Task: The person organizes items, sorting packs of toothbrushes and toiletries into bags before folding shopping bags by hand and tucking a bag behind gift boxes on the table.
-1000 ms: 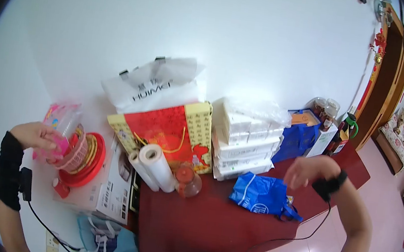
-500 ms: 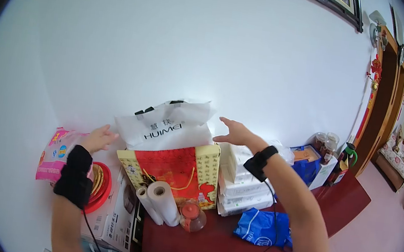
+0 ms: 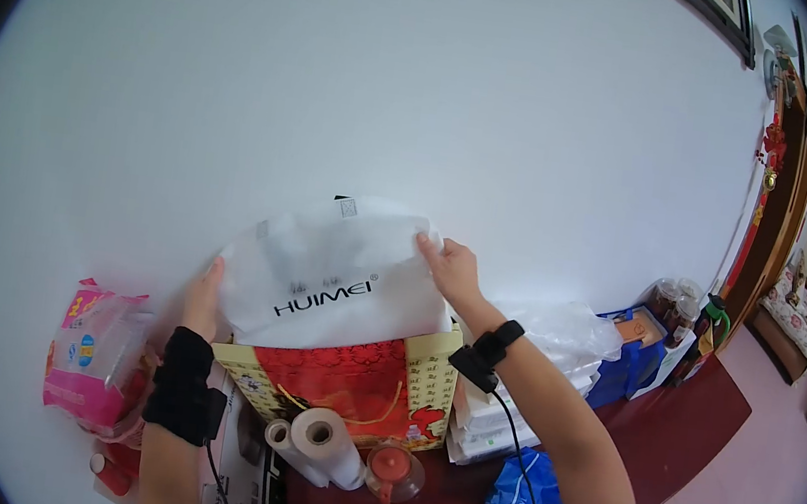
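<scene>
A white plastic bag [image 3: 335,279] printed "HUIMEI" stands against the wall, rising out of or behind a red and yellow gift bag [image 3: 337,380]; its base is hidden. My right hand [image 3: 453,272] grips its upper right corner, with the thumb in front and the other fingers behind. At the bag's left edge, my left hand [image 3: 204,296] is closed on the plastic, its fingers partly hidden. In front of the gift bag are two white rolls [image 3: 321,443] and a glass pot with a red lid [image 3: 392,470].
To the left is a pink and clear package [image 3: 97,355]. White packs [image 3: 493,429] are stacked at the right, beside a blue bag [image 3: 626,365] and several jars [image 3: 674,303]. A blue packet [image 3: 527,489] lies on the dark red table [image 3: 693,439].
Both hands have come in from either side and taken hold of the white bag. Its front now looks taller and more spread out. The camera view has shifted.
</scene>
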Tool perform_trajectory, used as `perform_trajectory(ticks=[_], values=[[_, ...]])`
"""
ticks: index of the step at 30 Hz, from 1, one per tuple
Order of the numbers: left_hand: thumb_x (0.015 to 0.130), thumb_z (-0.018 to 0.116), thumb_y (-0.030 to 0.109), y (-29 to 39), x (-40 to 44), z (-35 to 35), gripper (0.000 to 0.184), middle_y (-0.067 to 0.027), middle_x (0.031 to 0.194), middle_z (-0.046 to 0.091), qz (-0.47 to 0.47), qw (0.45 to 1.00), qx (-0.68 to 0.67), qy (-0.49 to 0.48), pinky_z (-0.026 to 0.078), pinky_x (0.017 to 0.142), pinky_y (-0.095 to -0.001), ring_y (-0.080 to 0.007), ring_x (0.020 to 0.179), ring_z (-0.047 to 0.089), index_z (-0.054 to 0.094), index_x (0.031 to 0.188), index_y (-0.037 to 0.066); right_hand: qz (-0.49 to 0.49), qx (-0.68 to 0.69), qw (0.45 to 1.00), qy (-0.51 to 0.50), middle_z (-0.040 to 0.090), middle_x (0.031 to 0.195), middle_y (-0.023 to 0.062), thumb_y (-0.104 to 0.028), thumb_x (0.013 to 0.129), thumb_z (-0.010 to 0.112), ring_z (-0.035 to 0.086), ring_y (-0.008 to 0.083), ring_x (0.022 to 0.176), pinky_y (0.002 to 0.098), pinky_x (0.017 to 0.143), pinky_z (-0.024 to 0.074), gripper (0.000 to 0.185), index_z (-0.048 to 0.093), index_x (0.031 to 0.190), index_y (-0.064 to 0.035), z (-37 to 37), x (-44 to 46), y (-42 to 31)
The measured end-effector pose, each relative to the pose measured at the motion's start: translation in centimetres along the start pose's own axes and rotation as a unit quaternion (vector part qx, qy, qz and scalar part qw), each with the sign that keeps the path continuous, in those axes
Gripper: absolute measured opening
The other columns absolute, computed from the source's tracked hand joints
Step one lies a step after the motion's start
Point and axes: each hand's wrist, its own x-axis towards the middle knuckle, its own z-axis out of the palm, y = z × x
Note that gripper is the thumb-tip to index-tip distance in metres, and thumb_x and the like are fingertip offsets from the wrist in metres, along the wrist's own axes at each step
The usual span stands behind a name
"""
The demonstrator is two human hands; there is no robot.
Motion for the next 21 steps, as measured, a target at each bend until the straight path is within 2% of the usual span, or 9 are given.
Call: perform_trajectory(ticks=[4,7,9,12,13,14,15,17,21], values=[[0.076,0.066,0.014,-3.2,2.5,-1.7,0.025,-0.0102,0.075,0.062,-0.1,0.994,0.028,0.016,0.048,0.056,-0.0334,-0.0178,0.065,0.061,0.06,0.087,-0.008,0.128,-0.098,0.985,-0.066,0.063,0.061,0.014,-0.035,0.066,0.071,0.063,0.0269,0.064,0.0354,0.061,0.0494,0.038,0.063,0.058,0.0012,-1.0,1.2,0.7],[0.073,0.069,0.014,-6.8,4.7,-2.2,0.024,-0.0098,0.067,0.061,-0.189,0.981,0.032,0.015,0.047,0.053,-0.0334,-0.0169,0.059,0.059,0.061,0.075,-0.009,0.18,-0.138,0.963,-0.143,0.066,0.074,0.0149,-0.025,0.061,0.071,0.064,0.0267,0.064,0.034,0.061,0.0502,0.027,0.067,0.069,0.001,-0.5,2.3,0.8],[0.073,0.07,0.014,-8.6,5.6,-2.9,0.021,-0.0103,0.064,0.059,-0.135,0.901,0.413,0.008,0.047,0.055,-0.0376,-0.0218,0.059,0.06,0.062,0.077,-0.006,0.203,-0.147,0.953,-0.171,0.066,0.077,0.0152,-0.026,0.06,0.07,0.064,0.0276,0.067,0.0353,0.061,0.0505,0.028,0.066,0.069,0.0007,-0.1,2.0,0.5],[0.07,0.069,0.014,-0.7,-0.4,2.4,0.016,-0.0164,0.075,0.061,-0.01,0.749,0.661,0.037,0.046,0.062,-0.0411,-0.0333,0.068,0.059,0.063,0.082,0.004,0.094,-0.277,0.952,-0.092,0.064,0.078,0.0119,-0.019,0.06,0.069,0.062,0.0285,0.072,0.0353,0.062,0.0508,0.021,0.064,0.07,-0.0008,0.4,0.2,-1.3],[0.07,0.069,0.014,0.5,-1.0,3.3,0.016,-0.0164,0.075,0.061,-0.012,0.749,0.662,0.036,0.046,0.062,-0.0411,-0.0333,0.068,0.059,0.063,0.082,0.004,-0.074,-0.302,0.951,-0.003,0.062,0.077,0.0099,-0.016,0.062,0.067,0.06,0.0273,0.075,0.0356,0.063,0.0503,0.017,0.061,0.069,-0.0019,1.0,-0.3,-0.7],[0.071,0.067,0.013,1.4,-1.4,3.9,0.018,-0.0142,0.083,0.062,0.173,0.74,0.645,0.078,0.046,0.069,-0.0418,-0.0323,0.077,0.059,0.062,0.086,0.005,-0.239,-0.315,0.914,0.088,0.06,0.076,0.0079,-0.013,0.063,0.065,0.058,0.0261,0.077,0.0359,0.064,0.0498,0.012,0.059,0.068,-0.003,1.3,-0.6,-0.5],[0.073,0.065,0.013,2.1,-1.8,4.5,0.019,-0.0121,0.092,0.063,0.351,0.704,0.607,0.117,0.045,0.076,-0.0425,-0.0312,0.086,0.058,0.061,0.09,0.005,-0.239,-0.314,0.915,0.085,0.06,0.076,0.0079,-0.013,0.063,0.065,0.058,0.0261,0.077,0.0359,0.064,0.0498,0.012,0.059,0.068,-0.003,1.4,-0.5,-0.4],[0.074,0.063,0.012,3.0,-2.5,5.7,0.021,-0.0113,0.102,0.06,0.335,0.77,0.539,0.062,0.043,0.082,-0.0417,-0.0309,0.096,0.055,0.061,0.094,0.005,-0.478,-0.279,0.829,-0.084,0.06,0.081,0.0059,-0.006,0.065,0.063,0.057,0.0259,0.078,0.0371,0.068,0.0493,0.011,0.062,0.075,-0.0061,1.2,-0.2,-0.4],[0.081,0.06,0.023,3.8,-4.7,10.2,0.029,-0.0108,0.116,0.057,0.39,0.797,0.449,-0.105,0.037,0.093,-0.0434,-0.0325,0.109,0.05,0.06,0.104,0.005,-0.412,-0.277,0.851,-0.17,0.061,0.087,0.0049,-0.005,0.067,0.059,0.058,0.0252,0.08,0.038,0.071,0.0491,0.013,0.063,0.08,-0.007,1.6,0.0,0.4]])
